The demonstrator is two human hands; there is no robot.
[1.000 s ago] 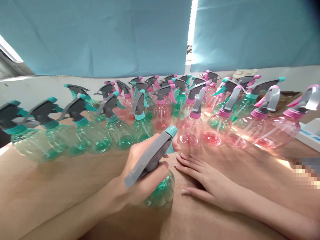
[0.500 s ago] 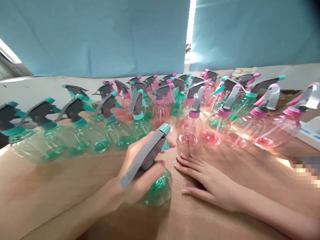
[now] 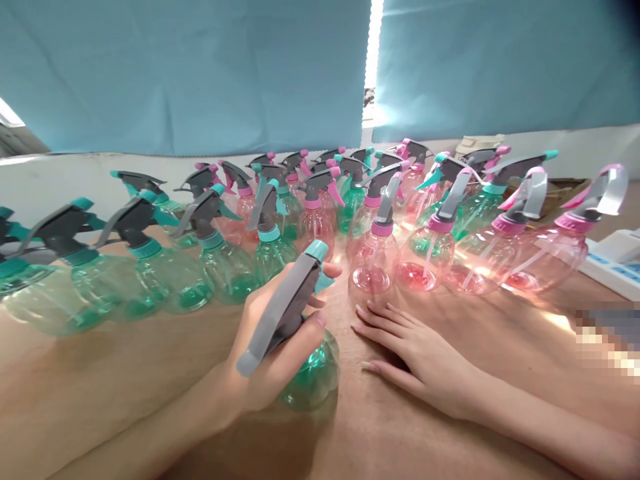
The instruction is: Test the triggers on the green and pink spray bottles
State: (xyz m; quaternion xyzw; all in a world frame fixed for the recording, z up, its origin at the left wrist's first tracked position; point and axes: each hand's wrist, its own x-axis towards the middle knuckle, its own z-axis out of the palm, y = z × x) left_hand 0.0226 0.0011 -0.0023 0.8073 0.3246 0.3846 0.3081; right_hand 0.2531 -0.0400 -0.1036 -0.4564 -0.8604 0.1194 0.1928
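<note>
While the left hand [image 3: 273, 377] was curled round the neck of a green bottle [image 3: 319, 377], the right hand [image 3: 420, 347] lay flat, fingers slightly spread, holding nothing, on the table [image 3: 395, 437]. The bottle was in front of the rows, near the person. Its clear plastic looked light, slick and a little squeezable; the neck below the spray head [image 3: 283, 303] seemed the surest hold.

White light blazes between blue curtains [image 3: 200, 73], glare streaks the table [image 3: 380, 440], soft shadow pools beside the gripped bottle [image 3: 317, 373]!
</note>
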